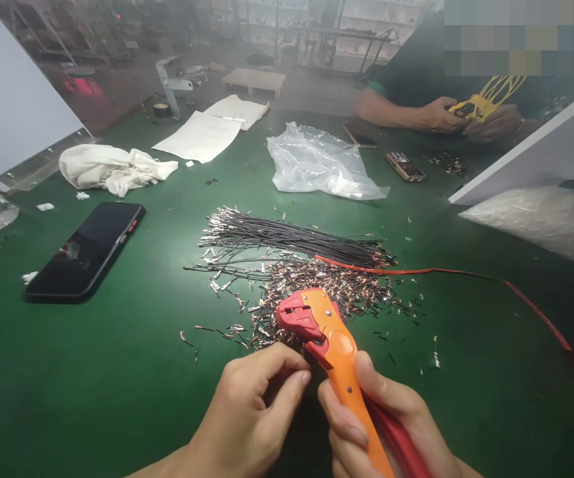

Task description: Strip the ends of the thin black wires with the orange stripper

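My right hand (381,411) is wrapped round the handles of an orange and red wire stripper (339,342), its red jaws pointing up and to the left. Just left of the tool, my left hand (259,398) is closed with thumb and forefinger together; whatever lies between them is hidden or too small to make out. Behind the stripper's head spreads a heap of short wire scraps (326,282) with black insulation and copper ends. Beyond the heap lies a bundle of black wires (287,232) with metal terminals at the left ends.
A black phone (87,249) lies at left, below a crumpled white cloth (115,169). Paper sheets (202,133) and a clear plastic bag (316,162) are farther back. A red strip (416,271) runs rightward. At upper right, another person's hands (440,116) hold yellow wires (483,106).
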`<action>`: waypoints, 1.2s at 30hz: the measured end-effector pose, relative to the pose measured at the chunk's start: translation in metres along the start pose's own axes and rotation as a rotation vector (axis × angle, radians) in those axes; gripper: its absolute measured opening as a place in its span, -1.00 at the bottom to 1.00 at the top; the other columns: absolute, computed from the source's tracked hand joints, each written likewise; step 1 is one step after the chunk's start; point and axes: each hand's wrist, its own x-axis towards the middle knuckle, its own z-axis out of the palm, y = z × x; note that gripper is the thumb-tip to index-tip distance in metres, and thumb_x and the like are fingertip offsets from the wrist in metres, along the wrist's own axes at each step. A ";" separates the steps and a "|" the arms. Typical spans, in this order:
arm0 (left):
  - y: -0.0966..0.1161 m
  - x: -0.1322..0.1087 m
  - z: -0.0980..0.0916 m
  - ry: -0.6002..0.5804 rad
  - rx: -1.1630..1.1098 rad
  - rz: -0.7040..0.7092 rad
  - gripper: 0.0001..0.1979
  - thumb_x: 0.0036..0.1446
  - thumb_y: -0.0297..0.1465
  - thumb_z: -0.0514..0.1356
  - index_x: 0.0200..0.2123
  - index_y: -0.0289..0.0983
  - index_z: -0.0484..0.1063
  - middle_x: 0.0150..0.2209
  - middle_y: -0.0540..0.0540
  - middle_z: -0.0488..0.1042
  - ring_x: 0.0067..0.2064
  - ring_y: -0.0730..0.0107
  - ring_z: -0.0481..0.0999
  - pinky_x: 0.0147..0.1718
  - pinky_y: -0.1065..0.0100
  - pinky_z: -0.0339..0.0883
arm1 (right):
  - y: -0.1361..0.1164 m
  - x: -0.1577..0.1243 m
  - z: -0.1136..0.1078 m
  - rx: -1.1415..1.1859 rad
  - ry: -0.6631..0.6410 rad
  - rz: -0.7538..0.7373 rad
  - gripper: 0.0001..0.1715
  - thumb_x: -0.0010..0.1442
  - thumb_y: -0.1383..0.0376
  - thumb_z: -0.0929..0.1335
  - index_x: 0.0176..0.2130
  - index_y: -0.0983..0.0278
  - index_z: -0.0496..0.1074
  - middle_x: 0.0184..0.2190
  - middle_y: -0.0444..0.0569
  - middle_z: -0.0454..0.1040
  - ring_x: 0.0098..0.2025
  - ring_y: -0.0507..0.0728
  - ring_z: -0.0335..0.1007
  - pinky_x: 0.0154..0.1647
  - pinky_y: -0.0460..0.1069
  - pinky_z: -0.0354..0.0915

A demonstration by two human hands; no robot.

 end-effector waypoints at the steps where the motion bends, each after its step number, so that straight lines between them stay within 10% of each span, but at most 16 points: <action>1: -0.002 -0.001 -0.001 0.036 0.087 0.107 -0.83 0.26 -0.46 0.09 -0.36 -0.27 0.44 -0.46 -0.01 0.48 -0.46 0.51 0.43 -0.45 0.51 0.29 | -0.001 0.000 0.000 0.001 -0.006 -0.006 -0.12 0.28 -0.28 -0.04 -0.47 0.31 0.35 -0.82 -0.20 0.21 -0.82 -0.06 -0.08 -0.72 -0.18 -0.01; 11: -0.015 0.003 -0.013 0.164 0.543 0.612 -0.69 0.19 -0.67 0.10 -0.02 -0.34 0.33 -0.39 -0.08 0.50 -0.41 0.40 0.42 -0.39 0.40 0.32 | -0.010 -0.003 0.012 -0.105 0.104 0.007 -0.19 0.27 -0.26 0.04 -0.40 0.32 0.39 -0.73 -0.16 0.28 -0.67 -0.03 0.14 -0.53 -0.15 0.16; 20: -0.005 0.012 -0.036 0.364 0.231 0.072 -0.86 0.35 -0.40 0.03 -0.28 -0.20 0.34 -0.53 0.11 0.35 -0.53 0.56 0.35 -0.50 0.52 0.25 | -0.020 -0.019 0.018 -0.376 0.200 0.080 -0.50 0.15 -0.02 0.38 -0.20 0.38 0.37 -0.50 -0.01 0.41 -0.44 0.05 0.27 -0.35 -0.06 0.11; 36: 0.006 0.006 -0.046 0.268 -0.112 0.031 -0.86 0.29 -0.30 0.12 -0.29 -0.17 0.44 -0.38 0.04 0.39 -0.36 0.52 0.34 -0.39 0.53 0.24 | -0.012 -0.016 -0.010 -0.580 -0.033 0.051 -0.59 0.17 0.06 0.41 -0.19 0.33 0.35 -0.46 -0.10 0.27 -0.51 -0.03 0.07 -0.50 -0.12 0.04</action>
